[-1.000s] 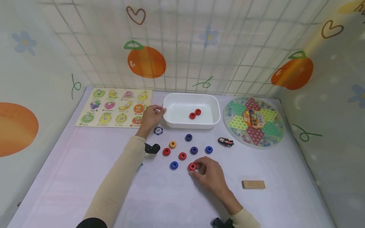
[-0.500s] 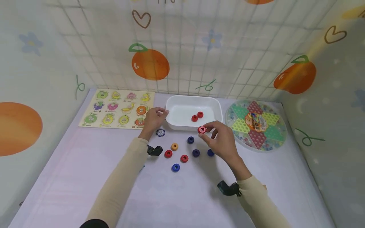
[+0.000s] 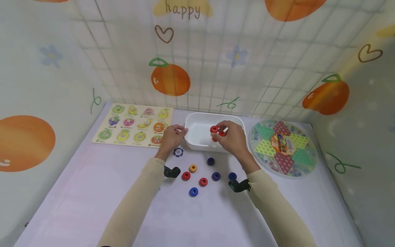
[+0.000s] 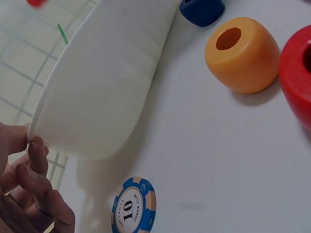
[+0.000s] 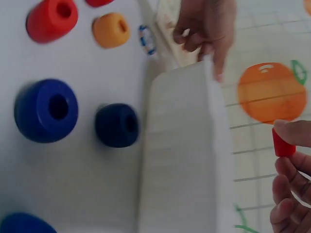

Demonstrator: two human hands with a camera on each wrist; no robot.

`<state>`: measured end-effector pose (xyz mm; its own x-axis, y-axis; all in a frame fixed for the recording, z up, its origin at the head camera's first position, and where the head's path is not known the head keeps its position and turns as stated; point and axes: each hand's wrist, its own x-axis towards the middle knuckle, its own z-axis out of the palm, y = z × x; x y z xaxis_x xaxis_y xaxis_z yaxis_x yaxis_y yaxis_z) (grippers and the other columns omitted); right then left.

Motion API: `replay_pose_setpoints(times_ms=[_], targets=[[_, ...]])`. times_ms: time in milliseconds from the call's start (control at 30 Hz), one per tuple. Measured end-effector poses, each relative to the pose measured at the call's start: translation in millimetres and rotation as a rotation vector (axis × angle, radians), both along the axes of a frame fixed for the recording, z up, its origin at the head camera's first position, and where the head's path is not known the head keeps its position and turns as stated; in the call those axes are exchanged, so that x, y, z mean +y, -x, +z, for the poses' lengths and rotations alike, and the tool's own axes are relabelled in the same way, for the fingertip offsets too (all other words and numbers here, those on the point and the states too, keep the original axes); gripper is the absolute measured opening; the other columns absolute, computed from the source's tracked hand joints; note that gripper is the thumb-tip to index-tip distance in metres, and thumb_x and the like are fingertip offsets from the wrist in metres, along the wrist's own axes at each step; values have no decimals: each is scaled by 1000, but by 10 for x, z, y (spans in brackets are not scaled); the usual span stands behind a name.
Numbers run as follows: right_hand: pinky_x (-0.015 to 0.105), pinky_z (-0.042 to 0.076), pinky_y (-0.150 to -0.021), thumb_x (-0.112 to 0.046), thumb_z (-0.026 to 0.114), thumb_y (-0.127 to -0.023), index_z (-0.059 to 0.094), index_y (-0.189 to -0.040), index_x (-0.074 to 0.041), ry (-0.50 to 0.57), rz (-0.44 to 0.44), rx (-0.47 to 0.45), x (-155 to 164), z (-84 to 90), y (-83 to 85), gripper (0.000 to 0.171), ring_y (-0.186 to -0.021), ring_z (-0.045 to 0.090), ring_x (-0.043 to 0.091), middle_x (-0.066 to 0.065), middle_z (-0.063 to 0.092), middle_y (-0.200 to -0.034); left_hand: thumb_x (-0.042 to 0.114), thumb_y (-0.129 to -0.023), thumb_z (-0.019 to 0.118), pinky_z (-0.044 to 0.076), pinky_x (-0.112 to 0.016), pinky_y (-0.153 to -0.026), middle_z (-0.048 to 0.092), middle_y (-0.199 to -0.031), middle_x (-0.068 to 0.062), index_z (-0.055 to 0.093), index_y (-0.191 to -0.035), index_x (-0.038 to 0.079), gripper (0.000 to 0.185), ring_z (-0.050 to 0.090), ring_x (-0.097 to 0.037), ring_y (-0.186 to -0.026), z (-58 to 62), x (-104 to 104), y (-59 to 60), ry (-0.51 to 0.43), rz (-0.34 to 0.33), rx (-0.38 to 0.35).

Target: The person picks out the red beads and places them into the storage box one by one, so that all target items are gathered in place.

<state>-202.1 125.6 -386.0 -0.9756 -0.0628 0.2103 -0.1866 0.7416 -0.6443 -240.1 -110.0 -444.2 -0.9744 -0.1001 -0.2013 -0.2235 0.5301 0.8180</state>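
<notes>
My right hand (image 3: 234,139) pinches a red bead (image 3: 214,129) between thumb and fingers, above the white plastic tray (image 3: 196,132). Two more red beads in the tray are partly hidden by that hand. In the right wrist view, the held bead (image 5: 283,141) hangs from the fingertips. My left hand (image 3: 171,138) pinches the tray's left rim, with thumb and index finger meeting on it in the left wrist view. In front of the tray lie a yellow-orange bead (image 3: 192,168), red beads (image 3: 203,182) and several blue beads (image 3: 216,176).
A poker chip (image 4: 133,206) marked 10 lies by the tray's left front corner. A fruit picture board (image 3: 134,125) is at back left, a round Chinese checkers board (image 3: 283,147) at back right. Printed curtains (image 3: 210,68) enclose the back and sides.
My right hand has lifted a red bead off the table and carried it forward over the tray. The left hand stays at the tray's rim. The head view has tilted up.
</notes>
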Motion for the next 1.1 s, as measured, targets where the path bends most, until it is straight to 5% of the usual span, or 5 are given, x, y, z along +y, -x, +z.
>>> replay_pose_setpoints(times_ms=[233,433,1100], targets=[[35,46,-68,-23,82,-87,75,-103,-8,-43,61,-73,-44,-332,230,23,-78,60,21,4,71,-91,38,-101,64,45,-29,-65,65,-95,-10,68,-123,8,37,58,-22,-80,-61,79,-68,-8,-13,-1],[39,49,-76,-22,78,-90,75,-98,-9,-129,55,-133,-33,-476,266,15,-82,62,22,4,72,-92,37,-101,66,46,-29,-65,66,-94,-9,70,-121,8,36,59,-21,-79,-81,158,-83,-11,-36,9],[38,48,-75,-22,77,-91,75,-104,-8,-94,66,-126,-93,-348,249,19,-82,58,23,5,70,-93,37,-101,65,45,-28,-64,68,-94,-11,69,-121,6,36,60,-22,-79,-26,-6,16,37,-13,47]])
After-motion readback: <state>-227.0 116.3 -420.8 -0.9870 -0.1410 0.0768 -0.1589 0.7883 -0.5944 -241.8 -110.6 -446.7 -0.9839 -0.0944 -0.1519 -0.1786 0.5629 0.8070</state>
